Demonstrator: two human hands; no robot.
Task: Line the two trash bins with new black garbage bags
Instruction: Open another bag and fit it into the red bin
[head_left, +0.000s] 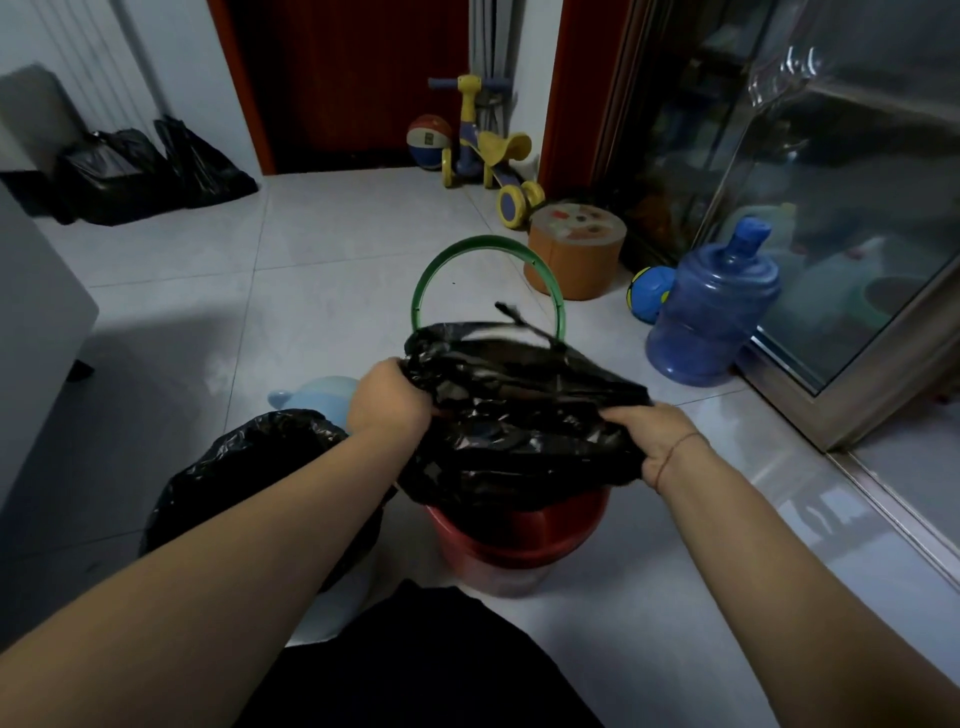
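At eight o'clock, a round bin draped in glossy black plastic (249, 467). Centre, a crinkled black plastic garbage bag (519, 415) spread over the round red plastic bin (519, 540); left hand (387, 400) at nine, right hand (654, 436) at three, each clutching its edge.

Left forearm (234, 530) and right forearm (753, 525) bare to the frame edge; left hand (387, 400) and right hand (654, 436) bare too. Thin red string bracelet (670, 457), single strand, circles the right wrist. Plain matte black fabric garment (415, 670) at lower centre; type cannot be told.
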